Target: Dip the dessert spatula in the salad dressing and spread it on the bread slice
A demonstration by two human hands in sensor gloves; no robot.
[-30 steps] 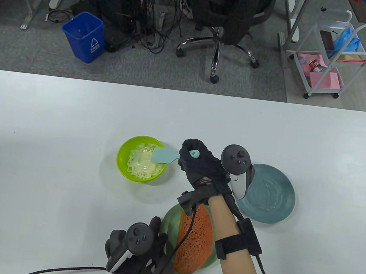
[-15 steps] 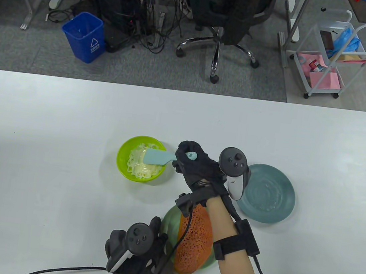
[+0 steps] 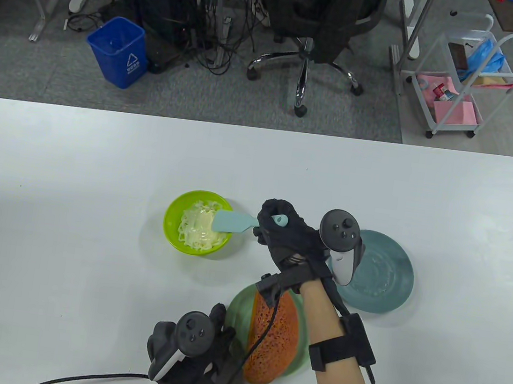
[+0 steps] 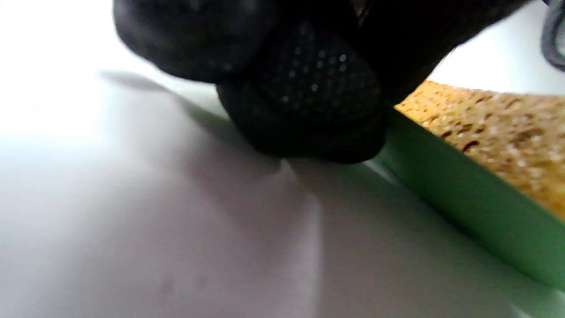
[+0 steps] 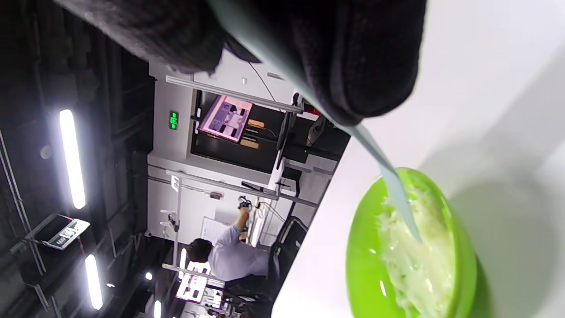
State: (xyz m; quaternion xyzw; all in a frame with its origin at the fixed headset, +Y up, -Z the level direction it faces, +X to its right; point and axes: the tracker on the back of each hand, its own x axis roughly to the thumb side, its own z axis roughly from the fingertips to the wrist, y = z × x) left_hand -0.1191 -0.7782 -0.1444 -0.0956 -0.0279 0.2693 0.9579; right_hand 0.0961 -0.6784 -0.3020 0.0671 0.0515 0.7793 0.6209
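Observation:
My right hand [image 3: 281,235] grips the handle of the light-blue dessert spatula [image 3: 233,221]. Its blade reaches over the right side of the lime-green bowl [image 3: 171,223], which holds pale salad dressing [image 3: 195,228]. In the right wrist view the blade edge [image 5: 399,201] touches the dressing [image 5: 410,265] inside the bowl [image 5: 359,247]. The brown bread slice [image 3: 272,340] lies on a light-green plate [image 3: 236,314] near the front edge. My left hand [image 3: 191,348] rests at the plate's left rim; in the left wrist view its fingertips [image 4: 304,106] touch the plate's rim [image 4: 454,194] beside the bread [image 4: 494,132].
A dark teal plate [image 3: 385,272] sits to the right, partly under my right hand's tracker. Glove cables trail across the bread and off the front edge. Beyond the table's far edge stand a blue bin [image 3: 117,51], an office chair [image 3: 308,29] and a white cart [image 3: 465,73].
My right hand pushed the spatula blade left into the bowl, then drew back a little to the right. The left hand, plate and bread have not moved.

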